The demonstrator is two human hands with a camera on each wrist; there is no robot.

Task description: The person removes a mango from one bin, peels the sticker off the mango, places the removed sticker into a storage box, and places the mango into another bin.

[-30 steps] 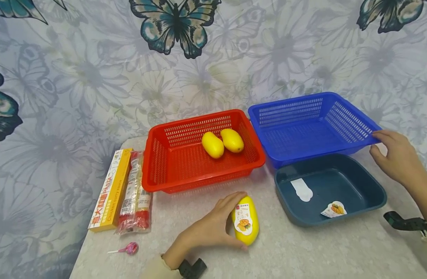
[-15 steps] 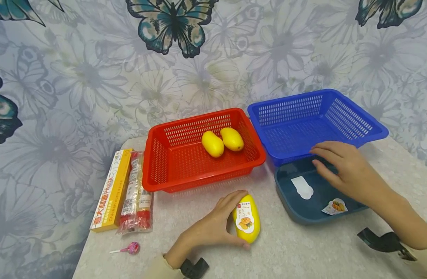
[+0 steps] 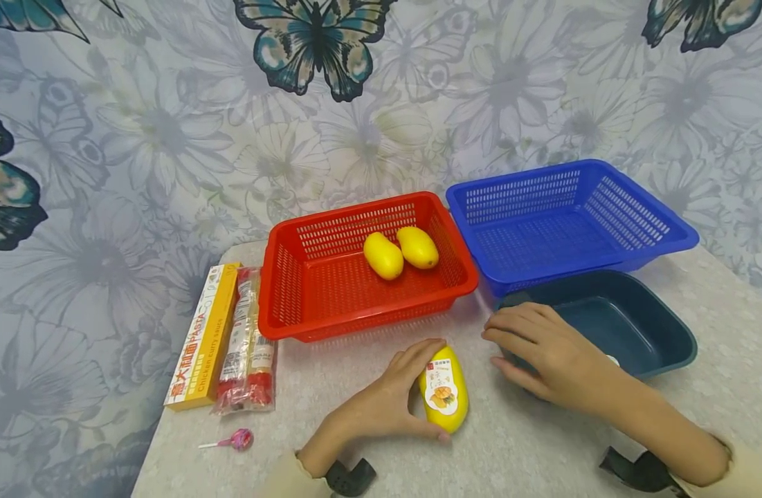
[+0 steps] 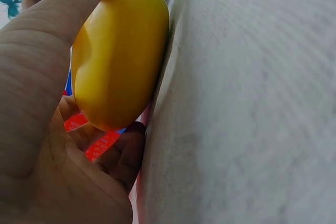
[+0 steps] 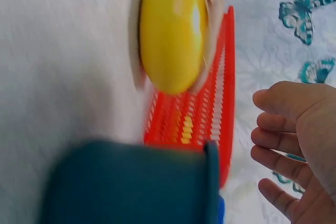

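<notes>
A yellow mango (image 3: 444, 398) bearing a white label lies on the table in front of the red basket (image 3: 331, 294). My left hand (image 3: 387, 398) grips it from the left, with the thumb at its near end and fingers at its far end. In the left wrist view, the mango's (image 4: 123, 51) smooth side shows between thumb and fingers. My right hand (image 3: 551, 353) is over the left side of the dark teal basin (image 3: 636, 325), apart from the mango, its fingers slightly bent and holding nothing. It hides most of the basin's stickers. Two more mangoes (image 3: 383, 256) lie in the red basket.
A blue basket (image 3: 530, 238) stands behind the teal basin, against the patterned wall. Left of the red basket lie a yellow pasta box (image 3: 203, 339) and a clear packet with red ends (image 3: 246, 360). A pink lollipop (image 3: 240, 439) lies in front of them.
My right hand has left the blue basket's right rim and moved left and nearer, across the teal basin toward the mango. The left hand has stayed on the mango.
</notes>
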